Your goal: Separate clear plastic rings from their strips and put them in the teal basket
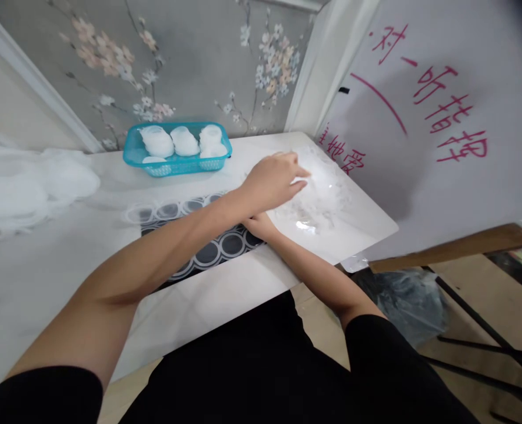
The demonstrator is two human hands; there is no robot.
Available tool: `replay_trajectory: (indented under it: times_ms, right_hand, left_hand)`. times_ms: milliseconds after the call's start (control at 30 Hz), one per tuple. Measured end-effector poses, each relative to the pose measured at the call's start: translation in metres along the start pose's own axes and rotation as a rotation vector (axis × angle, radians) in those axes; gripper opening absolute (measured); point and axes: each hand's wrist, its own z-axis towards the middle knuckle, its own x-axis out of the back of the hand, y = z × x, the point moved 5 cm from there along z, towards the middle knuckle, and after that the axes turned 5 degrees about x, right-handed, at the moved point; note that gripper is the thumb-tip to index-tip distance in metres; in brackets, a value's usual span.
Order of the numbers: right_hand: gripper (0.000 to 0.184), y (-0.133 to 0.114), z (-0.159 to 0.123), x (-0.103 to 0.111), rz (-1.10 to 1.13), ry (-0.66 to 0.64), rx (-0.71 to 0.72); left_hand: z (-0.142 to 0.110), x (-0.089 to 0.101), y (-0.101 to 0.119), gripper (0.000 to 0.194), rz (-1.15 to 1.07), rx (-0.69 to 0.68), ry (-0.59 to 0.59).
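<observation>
My left hand (275, 181) reaches across my body to the right, above a spread of clear plastic pieces (320, 197) on the white table (212, 300). Its thumb and index finger are apart, and I see nothing between them. Below the left forearm, my right hand (259, 226) rests at the right end of a dark sheet (208, 254) printed with rows of circles. The forearm hides most of its fingers. Along the sheet's far edge lies a row of clear round pieces (168, 210).
A blue plastic basket (176, 168) with white rounded bundles (157, 141) stands at the table's back. Translucent white items (35, 182) are heaped at left. A whiteboard (441, 194) with red writing leans at right. A plastic bag (413, 303) lies below it.
</observation>
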Motion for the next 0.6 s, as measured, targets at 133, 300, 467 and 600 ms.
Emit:
replay_trajectory:
  times_ms: [133, 300, 467, 600]
  right_hand:
    - [0.028, -0.001, -0.001, -0.005, 0.008, -0.072, 0.052]
    - [0.017, -0.010, -0.003, -0.008, -0.046, -0.117, 0.134]
    - [0.022, -0.016, -0.008, -0.013, 0.003, -0.142, 0.151]
    - [0.024, -0.013, -0.007, -0.013, 0.024, -0.130, 0.122]
  left_hand:
    - [0.000, 0.009, -0.020, 0.051, 0.174, 0.022, 0.092]
    - [-0.098, -0.005, -0.051, 0.024, 0.076, -0.045, 0.133]
    - [-0.171, -0.050, -0.079, 0.025, 0.145, -0.030, 0.035]
    - [-0.187, -0.071, -0.081, 0.032, 0.255, -0.058, 0.085]
